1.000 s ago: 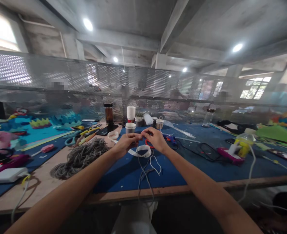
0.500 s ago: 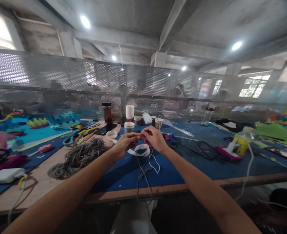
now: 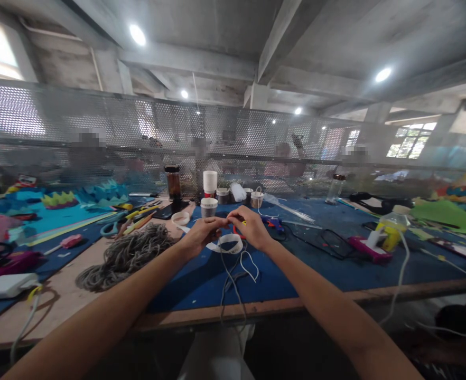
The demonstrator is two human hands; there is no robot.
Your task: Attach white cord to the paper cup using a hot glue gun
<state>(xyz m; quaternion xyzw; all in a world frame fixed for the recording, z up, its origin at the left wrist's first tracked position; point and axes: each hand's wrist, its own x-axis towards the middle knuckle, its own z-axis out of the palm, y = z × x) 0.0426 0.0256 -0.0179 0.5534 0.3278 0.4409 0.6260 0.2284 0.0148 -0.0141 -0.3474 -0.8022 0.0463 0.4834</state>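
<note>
- Head view, grip: the left hand (image 3: 202, 233) is closed, with the gray cord (image 3: 229, 272) appearing to run up into its pinch. The right hand (image 3: 252, 227) is also pinched, its fingertips meeting the left fingertips or nearly so; whether it has hold of the cord cannot be told.
- Cord position: it hangs below the left hand, crosses the blue mat (image 3: 185, 295) and drops over the table edge (image 3: 264, 307).
- Risk, slipping: a thin strand under a fingertip pinch may slide out if the hanging length is tugged.
- Risk, snagging: the strand may catch on the table edge if drawn up quickly.
- Directly below and behind the hands: a looped white strip (image 3: 231, 250) bearing print, and a red item (image 3: 233, 229) partly hidden by the right hand.
- Risk, tangling: the white string (image 3: 255, 279) lies next to the cord; pulling one could drag the other.
- Left side: a gray yarn pile (image 3: 128, 256) lies near the left forearm; a low sweep of that arm could snag strands.
- Beyond the hands: a paper cup (image 3: 209, 208) stands upright near the left fingers; a forward reach could knock it over.
</note>
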